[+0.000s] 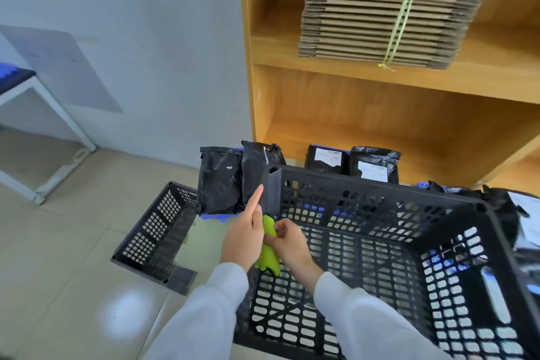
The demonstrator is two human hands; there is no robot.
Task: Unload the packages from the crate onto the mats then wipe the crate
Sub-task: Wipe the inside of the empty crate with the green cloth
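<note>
Crate [380,242] is black perforated plastic, stiff and prob light, empty inside w/ packages [222,181] standing behind it on blue mats [217,216]; steady it by the rim corner. Your left hand [244,238] has index finger straight on that corner post, and right hand [287,238] pinches the soft green cloth [270,245], limp, so bunch it before wiping.

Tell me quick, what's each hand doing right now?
Left hand: fingers straight, index pointing up along the crate corner, palm against the green cloth.
Right hand: fingers curled, pinching the cloth.
</note>
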